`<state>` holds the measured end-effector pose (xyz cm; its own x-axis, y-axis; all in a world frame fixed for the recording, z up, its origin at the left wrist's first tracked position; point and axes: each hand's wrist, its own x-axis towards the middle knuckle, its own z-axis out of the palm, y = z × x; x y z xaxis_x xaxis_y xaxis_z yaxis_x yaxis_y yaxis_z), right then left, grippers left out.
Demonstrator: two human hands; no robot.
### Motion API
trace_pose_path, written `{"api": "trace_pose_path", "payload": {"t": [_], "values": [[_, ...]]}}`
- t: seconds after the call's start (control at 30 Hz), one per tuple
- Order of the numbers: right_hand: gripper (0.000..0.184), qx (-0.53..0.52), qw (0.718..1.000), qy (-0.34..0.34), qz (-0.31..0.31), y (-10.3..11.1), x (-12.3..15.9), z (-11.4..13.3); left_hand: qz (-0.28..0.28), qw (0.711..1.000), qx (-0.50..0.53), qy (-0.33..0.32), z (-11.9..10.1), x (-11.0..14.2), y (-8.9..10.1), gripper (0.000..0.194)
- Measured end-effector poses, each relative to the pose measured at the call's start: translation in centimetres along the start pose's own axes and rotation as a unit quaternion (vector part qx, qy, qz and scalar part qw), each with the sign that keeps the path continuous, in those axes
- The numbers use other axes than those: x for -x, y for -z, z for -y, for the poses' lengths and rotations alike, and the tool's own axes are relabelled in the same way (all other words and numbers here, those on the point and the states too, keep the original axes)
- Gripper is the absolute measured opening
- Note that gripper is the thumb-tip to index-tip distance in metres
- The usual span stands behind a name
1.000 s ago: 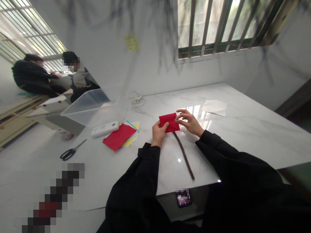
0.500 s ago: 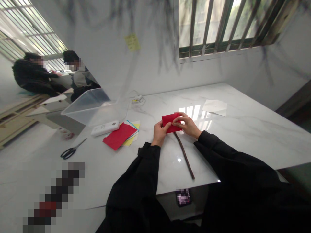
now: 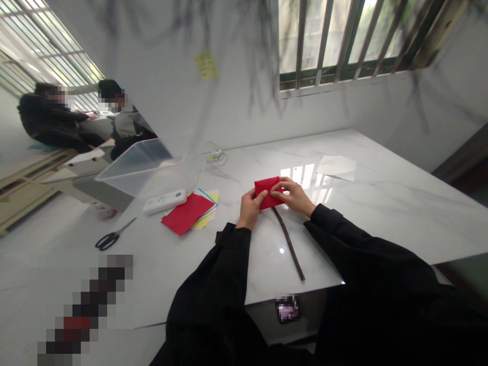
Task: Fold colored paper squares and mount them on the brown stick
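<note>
Between my two hands is a small folded piece of red paper (image 3: 266, 187), held a little above the table. My left hand (image 3: 250, 207) grips its left edge, thumb on the near face. On the right side, the thumb and fingers of my right hand (image 3: 293, 196) pinch the paper. A thin brown stick (image 3: 290, 245) lies on the table below the paper, its far end hidden behind it. To the left rests a stack of red paper sheets (image 3: 189, 212), with yellow paper (image 3: 204, 220) and other sheets showing underneath.
Scissors (image 3: 114, 235) lie at the left, and a white oblong device (image 3: 165, 202) touches the paper stack. Behind it stands a clear plastic bin (image 3: 141, 168). White paper (image 3: 336, 168) lies at the back right of the marble-patterned table (image 3: 396, 203). Two people sit at the far left.
My right hand's upper fingers have shifted slightly on the paper's top edge. Both hands keep their hold, and the stick stays in place.
</note>
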<state>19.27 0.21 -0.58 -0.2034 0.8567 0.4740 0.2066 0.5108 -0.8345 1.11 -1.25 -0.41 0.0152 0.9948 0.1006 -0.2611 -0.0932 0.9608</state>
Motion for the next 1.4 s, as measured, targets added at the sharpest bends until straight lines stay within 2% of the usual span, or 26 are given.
{"api": "trace_pose_path", "payload": {"t": [0.17,0.3,0.47,0.53,0.63,0.73,0.83,1.0,1.23,1.4], "values": [[0.027,-0.033,0.999,-0.019,0.003,-0.1,0.0,0.4,0.016,1.000,0.000,-0.006,0.0,0.0,0.0,0.053],[0.025,-0.043,0.998,-0.034,-0.007,-0.4,0.1,0.5,0.029,1.000,-0.002,-0.007,0.2,-0.1,0.0,0.054],[0.027,-0.080,0.995,-0.046,-0.027,-0.7,0.2,0.5,0.019,1.000,-0.005,-0.003,0.2,-0.1,0.0,0.054],[0.040,-0.099,0.993,-0.048,-0.033,-0.7,0.2,0.6,0.015,1.000,-0.002,-0.002,0.1,0.0,-0.1,0.053],[0.072,-0.140,0.988,-0.063,-0.036,-0.8,0.3,0.7,0.016,1.000,0.004,0.003,-0.1,0.1,-0.2,0.052],[0.084,-0.166,0.983,-0.074,-0.033,-0.8,0.3,0.6,0.019,1.000,0.009,0.008,-0.1,0.1,-0.2,0.051],[0.078,-0.182,0.980,-0.083,-0.016,-0.7,0.2,0.4,0.023,1.000,0.008,0.007,-0.2,0.1,-0.1,0.050],[0.046,-0.171,0.981,-0.094,0.008,-0.2,-0.1,0.3,0.018,1.000,0.000,0.004,-0.2,0.1,-0.1,0.047],[0.043,-0.228,0.960,-0.156,0.044,0.4,-0.2,0.0,0.028,1.000,0.001,0.009,-0.6,0.2,-0.4,0.048],[0.041,-0.328,0.914,-0.238,0.016,2.6,-0.8,-1.4,-0.017,1.000,0.006,0.019,-1.2,0.2,0.0,0.040]]}}
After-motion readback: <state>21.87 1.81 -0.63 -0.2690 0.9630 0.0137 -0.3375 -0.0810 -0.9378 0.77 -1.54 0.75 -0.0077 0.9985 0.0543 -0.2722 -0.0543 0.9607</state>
